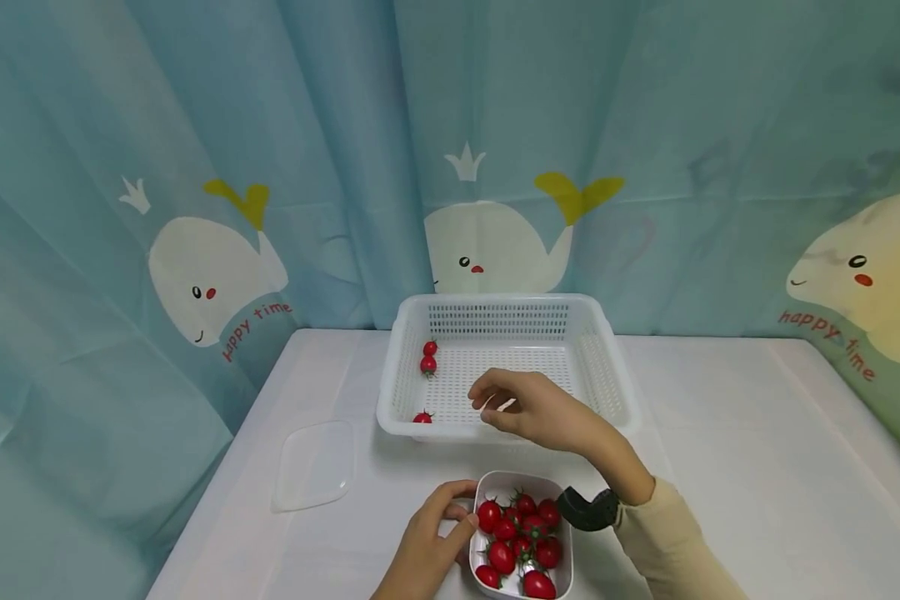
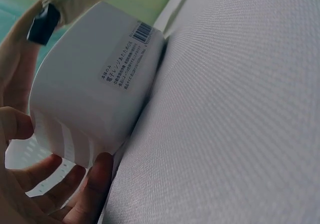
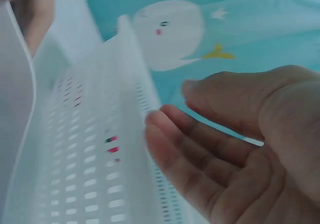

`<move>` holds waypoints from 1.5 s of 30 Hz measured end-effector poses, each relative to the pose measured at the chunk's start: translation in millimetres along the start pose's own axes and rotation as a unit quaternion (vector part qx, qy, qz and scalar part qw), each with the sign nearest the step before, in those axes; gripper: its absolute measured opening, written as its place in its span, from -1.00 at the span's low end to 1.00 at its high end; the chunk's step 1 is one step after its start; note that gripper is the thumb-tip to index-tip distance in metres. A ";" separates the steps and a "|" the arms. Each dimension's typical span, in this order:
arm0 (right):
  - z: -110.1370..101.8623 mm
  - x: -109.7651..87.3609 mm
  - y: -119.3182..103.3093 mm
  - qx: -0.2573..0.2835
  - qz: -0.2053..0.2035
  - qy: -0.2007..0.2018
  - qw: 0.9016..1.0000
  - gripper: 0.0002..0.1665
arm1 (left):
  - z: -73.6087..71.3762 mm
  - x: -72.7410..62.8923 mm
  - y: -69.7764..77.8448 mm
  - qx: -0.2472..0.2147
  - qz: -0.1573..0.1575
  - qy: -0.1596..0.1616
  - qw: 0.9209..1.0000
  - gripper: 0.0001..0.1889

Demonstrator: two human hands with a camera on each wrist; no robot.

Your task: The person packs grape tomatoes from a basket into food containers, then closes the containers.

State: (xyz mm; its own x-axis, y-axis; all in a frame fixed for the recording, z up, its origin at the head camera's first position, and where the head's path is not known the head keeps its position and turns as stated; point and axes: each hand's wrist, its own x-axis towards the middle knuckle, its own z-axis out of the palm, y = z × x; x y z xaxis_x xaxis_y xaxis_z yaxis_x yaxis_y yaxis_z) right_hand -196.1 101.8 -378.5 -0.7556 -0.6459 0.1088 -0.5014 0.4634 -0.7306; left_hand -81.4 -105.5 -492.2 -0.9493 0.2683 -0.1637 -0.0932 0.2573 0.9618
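Note:
A small white plastic container (image 1: 506, 481) full of red cherry tomatoes (image 1: 502, 557) stands at the table's front. My left hand (image 1: 433, 537) holds its left side; in the left wrist view the fingers (image 2: 97, 176) bend against the outer wall, which carries a printed label. Behind it is a white plastic basket (image 1: 536, 360) with slotted walls. Three cherry tomatoes lie along its left side, one (image 1: 428, 365) near the back pair's front. Over the basket's front part hovers my right hand (image 1: 540, 410), fingers loosely bent and holding nothing.
A clear plastic lid (image 1: 315, 465) lies flat on the white table (image 1: 735, 467) left of the container. A blue-green curtain (image 1: 360, 167) with printed whales hangs right behind the basket. The right wrist carries a black strap device (image 1: 588, 508).

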 end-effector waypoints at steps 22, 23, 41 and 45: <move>29.8 72.9 11.8 0.074 0.144 -0.183 0.970 -0.58 | 0.2 -0.4 -2.4 -0.008 0.009 0.003 1.000 -0.52; 30.5 73.8 12.3 0.073 0.144 -0.189 0.969 -0.59 | 0.1 -0.5 -2.1 -0.006 0.009 0.003 1.000 -0.52; 47.1 89.5 19.8 0.112 0.171 -0.200 0.958 -0.49 | -1.7 0.7 1.2 0.005 0.007 -0.001 1.000 -0.54; 49.1 91.3 18.9 0.113 0.170 -0.199 0.958 -0.51 | -2.5 1.1 0.0 0.004 0.011 -0.001 1.000 -0.54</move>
State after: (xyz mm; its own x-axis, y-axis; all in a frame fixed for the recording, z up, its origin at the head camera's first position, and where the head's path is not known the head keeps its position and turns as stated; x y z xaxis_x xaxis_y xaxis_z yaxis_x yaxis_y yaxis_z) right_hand -253.9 21.8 -415.5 -0.6153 -0.6821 -0.3953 -0.1159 0.5742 -0.8104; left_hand -83.2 -107.6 -491.8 -0.9508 0.2751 -0.1424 -0.0696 0.2582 0.9636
